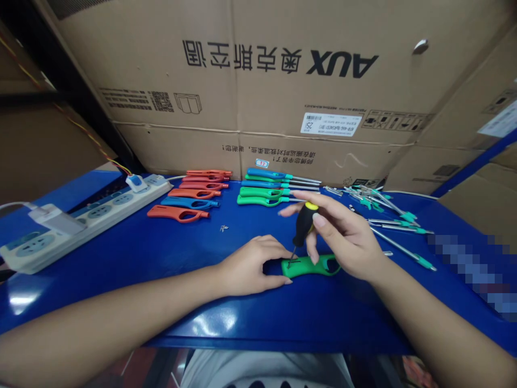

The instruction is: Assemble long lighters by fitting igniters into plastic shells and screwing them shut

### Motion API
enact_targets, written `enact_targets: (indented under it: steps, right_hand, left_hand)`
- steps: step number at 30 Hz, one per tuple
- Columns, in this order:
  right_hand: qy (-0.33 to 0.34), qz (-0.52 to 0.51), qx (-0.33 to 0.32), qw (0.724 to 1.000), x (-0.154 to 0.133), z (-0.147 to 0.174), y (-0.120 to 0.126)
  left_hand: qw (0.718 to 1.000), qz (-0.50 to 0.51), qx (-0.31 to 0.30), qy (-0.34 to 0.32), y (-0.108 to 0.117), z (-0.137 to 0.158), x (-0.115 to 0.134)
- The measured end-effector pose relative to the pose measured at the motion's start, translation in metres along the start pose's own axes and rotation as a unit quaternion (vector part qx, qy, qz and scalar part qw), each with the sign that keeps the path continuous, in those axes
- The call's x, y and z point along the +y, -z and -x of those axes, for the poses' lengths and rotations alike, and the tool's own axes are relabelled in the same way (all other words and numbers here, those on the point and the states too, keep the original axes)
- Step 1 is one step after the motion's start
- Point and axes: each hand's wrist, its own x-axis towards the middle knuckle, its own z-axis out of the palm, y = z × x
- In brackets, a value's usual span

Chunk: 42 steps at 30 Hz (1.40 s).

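A green gas lighter [304, 266] lies flat on the blue table [194, 302] in front of me. My left hand [252, 267] grips its rounded left end between thumb and fingers. In my right hand [343, 231] is a short screwdriver [304, 226] with a black and yellow handle, pinched between thumb and fingers. It stands nearly upright, slightly tilted, and its tip meets the lighter near a dark slot at the left end. My right hand covers part of the lighter's right side. A few small screws [223, 228] lie on the table beyond my left hand.
Orange and blue lighter handles [180, 214] lie in a row at the back left. Blue and green lighters with metal tubes [264, 192] lie behind my hands. Loose metal tubes with green ends [404, 249] are at right. A power strip [100, 215] runs along the left; a cardboard box [266, 97] walls the back.
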Motion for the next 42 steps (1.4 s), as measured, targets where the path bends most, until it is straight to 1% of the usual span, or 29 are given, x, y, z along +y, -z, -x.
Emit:
enact_targets:
  steps: [1, 3, 5, 7, 8, 9, 10, 12, 14, 16, 18, 19, 20, 21, 22, 24, 25, 26, 27, 28, 30, 32, 33, 34, 35, 37, 38, 40, 42]
  right_hand:
    - [-0.004, -0.011, 0.006, 1.0, 0.001, -0.001, 0.0]
    - [0.042, 0.06, 0.061, 0.995, 0.003, -0.002, 0.001]
    - [0.129, 0.185, 0.115, 0.967, 0.005, -0.002, 0.004]
    - [0.206, 0.273, 0.126, 0.931, 0.006, -0.001, 0.004]
    - [0.218, 0.289, 0.117, 0.925, 0.006, 0.0, 0.004]
    - [0.204, 0.284, 0.105, 0.931, 0.005, 0.001, 0.003]
    - [0.17, 0.258, 0.09, 0.947, 0.004, 0.002, 0.002]
    - [0.079, 0.175, 0.055, 0.98, 0.003, 0.002, 0.0]
    - [0.042, 0.122, 0.042, 0.991, 0.002, 0.001, 0.0]
    - [0.08, 0.163, 0.081, 0.98, 0.004, 0.0, 0.002]
    - [0.149, 0.246, 0.133, 0.949, 0.006, 0.0, 0.004]
    - [0.178, 0.274, 0.147, 0.934, 0.006, 0.0, 0.005]
    - [0.192, 0.283, 0.149, 0.928, 0.006, 0.001, 0.005]
    - [0.185, 0.267, 0.142, 0.935, 0.005, 0.001, 0.005]
    - [0.155, 0.229, 0.124, 0.953, 0.004, 0.002, 0.004]
    - [0.065, 0.118, 0.067, 0.989, 0.002, 0.002, 0.003]
    - [0.034, 0.075, 0.041, 0.996, 0.001, 0.001, 0.003]
    - [0.027, 0.062, 0.029, 0.997, 0.0, 0.001, 0.003]
    - [0.045, 0.081, 0.036, 0.995, 0.0, 0.0, 0.005]
    - [0.084, 0.129, 0.059, 0.986, 0.0, -0.001, 0.006]
    - [0.177, 0.253, 0.114, 0.944, 0.001, -0.001, 0.01]
    - [0.248, 0.324, 0.123, 0.905, 0.001, 0.001, 0.012]
    - [0.267, 0.328, 0.112, 0.899, 0.001, 0.002, 0.011]
    - [0.265, 0.314, 0.094, 0.907, 0.0, 0.003, 0.01]
    - [0.242, 0.285, 0.074, 0.925, 0.0, 0.004, 0.008]
    - [0.151, 0.202, 0.041, 0.967, -0.001, 0.004, 0.004]
    - [0.105, 0.169, 0.033, 0.979, -0.001, 0.004, 0.002]
    - [0.067, 0.167, 0.062, 0.982, 0.001, 0.002, -0.001]
    - [0.101, 0.242, 0.135, 0.956, 0.005, 0.0, 0.0]
  left_hand:
    - [1.0, 0.001, 0.002, 0.0, 0.0, 0.0, 0.0]
    - [1.0, 0.005, 0.007, -0.002, -0.001, 0.0, -0.001]
    - [1.0, 0.008, 0.013, -0.006, -0.001, 0.0, -0.001]
    - [1.0, 0.009, 0.018, -0.011, -0.002, 0.001, -0.002]
    - [1.0, 0.011, 0.019, -0.013, -0.002, 0.0, -0.002]
    - [1.0, 0.012, 0.018, -0.013, -0.001, 0.0, -0.002]
    - [1.0, 0.013, 0.014, -0.012, -0.001, 0.0, -0.002]
    - [1.0, 0.011, 0.005, -0.004, -0.001, 0.0, -0.002]
    - [1.0, 0.005, 0.004, 0.0, 0.0, 0.0, -0.001]
    - [1.0, 0.003, 0.011, -0.002, -0.001, 0.001, -0.001]
    - [1.0, 0.005, 0.018, -0.009, -0.001, 0.001, -0.002]
    - [1.0, 0.007, 0.019, -0.011, -0.001, 0.001, -0.002]
    - [1.0, 0.008, 0.02, -0.012, -0.002, 0.001, -0.002]
    - [1.0, 0.009, 0.019, -0.012, -0.002, 0.001, -0.002]
    - [1.0, 0.009, 0.017, -0.01, -0.001, 0.001, -0.002]
    - [1.0, 0.009, 0.01, -0.005, -0.001, 0.0, -0.001]
    - [1.0, 0.007, 0.008, -0.005, -0.001, 0.0, -0.001]
    - [1.0, 0.005, 0.006, -0.006, -0.001, 0.0, -0.001]
    - [1.0, 0.004, 0.006, -0.007, -0.001, 0.0, -0.002]
    - [1.0, 0.004, 0.007, -0.008, -0.001, 0.0, -0.002]
    - [1.0, 0.005, 0.011, -0.008, -0.001, 0.0, -0.002]
    - [1.0, 0.008, 0.012, -0.009, -0.001, 0.001, -0.002]
    - [1.0, 0.008, 0.012, -0.009, -0.001, 0.001, -0.002]
    - [1.0, 0.008, 0.011, -0.008, -0.001, 0.001, -0.002]
    - [1.0, 0.007, 0.011, -0.007, -0.001, 0.001, -0.002]
    - [1.0, 0.006, 0.012, -0.004, -0.001, 0.001, -0.002]
    - [1.0, 0.005, 0.013, -0.003, -0.001, 0.001, -0.002]
    - [1.0, 0.002, 0.012, -0.005, -0.001, 0.001, -0.003]
    - [1.0, -0.001, 0.01, -0.008, -0.001, 0.001, -0.003]
